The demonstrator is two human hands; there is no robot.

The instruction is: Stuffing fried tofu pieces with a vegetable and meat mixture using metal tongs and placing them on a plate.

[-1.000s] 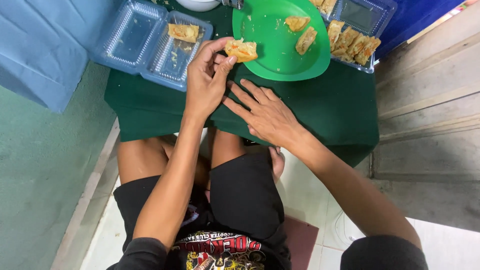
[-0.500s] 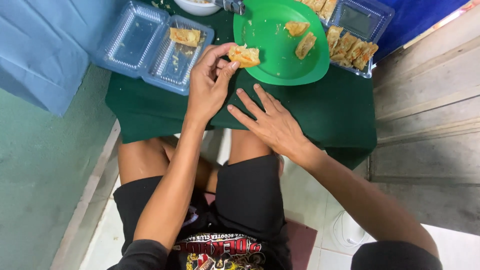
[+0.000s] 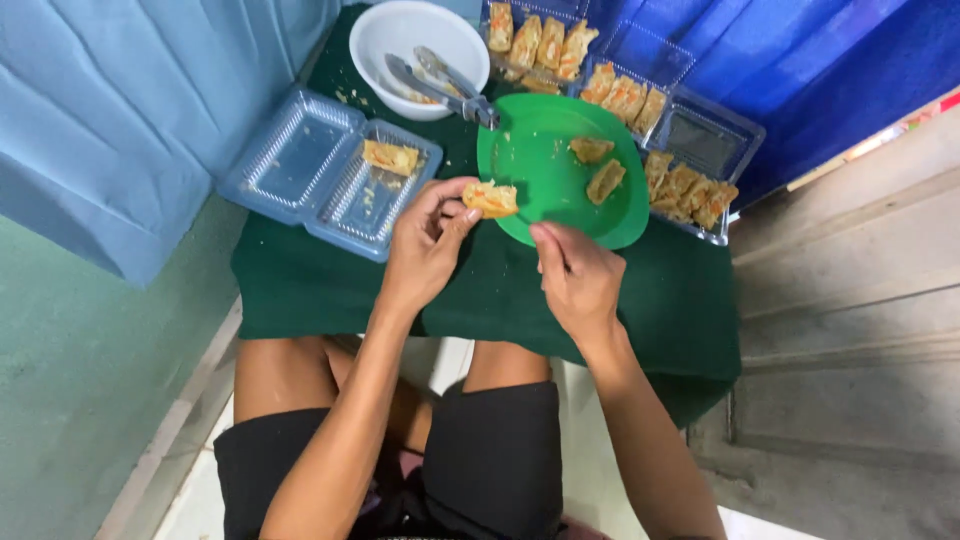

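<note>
My left hand (image 3: 425, 245) holds a fried pastry piece (image 3: 490, 198) with orange filling, at the near left rim of a green plate (image 3: 540, 160). My right hand (image 3: 578, 280) rests at the plate's near edge, fingers curled, its fingertips touching the rim and holding nothing that I can see. Two more pastry pieces (image 3: 598, 165) lie on the plate. An open clear plastic clamshell box (image 3: 300, 160) at the left holds one pastry piece (image 3: 390, 156).
A white bowl (image 3: 405, 30) with metal tongs (image 3: 440, 85) stands behind the plate. Clear trays with several pastry pieces (image 3: 680, 180) line the back right. All sit on a small table with a green cloth (image 3: 320, 280). Blue fabric hangs at left and back; wooden steps at right.
The view has shifted back, showing the bowl and trays. My right hand lifted from lying flat on the cloth to the plate's edge. The left hand still holds the pastry piece.
</note>
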